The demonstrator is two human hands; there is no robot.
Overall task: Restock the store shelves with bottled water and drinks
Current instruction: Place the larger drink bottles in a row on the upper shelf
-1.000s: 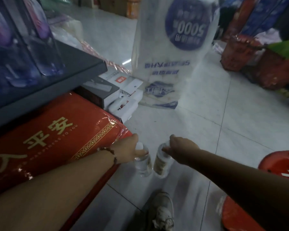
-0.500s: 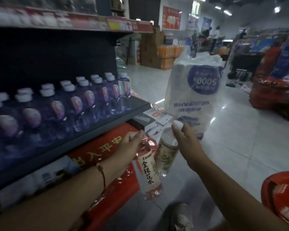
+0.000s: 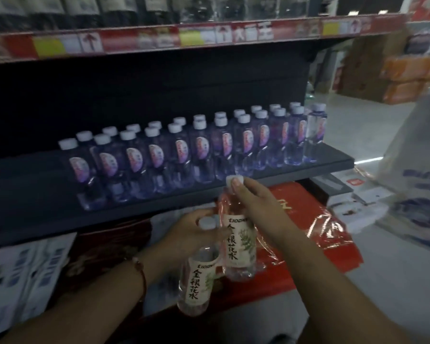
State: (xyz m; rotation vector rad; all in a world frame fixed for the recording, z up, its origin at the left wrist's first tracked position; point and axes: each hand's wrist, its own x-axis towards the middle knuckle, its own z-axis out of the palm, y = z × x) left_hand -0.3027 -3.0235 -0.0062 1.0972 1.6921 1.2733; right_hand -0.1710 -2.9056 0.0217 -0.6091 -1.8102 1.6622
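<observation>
My left hand [image 3: 193, 232] grips the neck of a clear drink bottle [image 3: 196, 284] with a white label, held low in front of the shelf. My right hand [image 3: 252, 197] holds a second, matching bottle [image 3: 238, 244] by its white cap, a little higher and to the right. Both bottles hang upright, side by side and nearly touching. Above them a dark shelf [image 3: 338, 160] carries two rows of purple-labelled water bottles [image 3: 204, 150] with white caps. The left part of that shelf has no bottles on it.
An upper shelf with a red and yellow price strip [image 3: 184, 37] runs overhead. Red wrapped packages [image 3: 308, 214] and white boxes [image 3: 23, 274] lie under the shelf. A large white printed bag [image 3: 417, 170] stands on the floor at the right, with orange cartons [image 3: 407, 80] behind.
Both hands lifted the two bottles off the floor to just below the shelf. The view swung up from the floor to the shelf front.
</observation>
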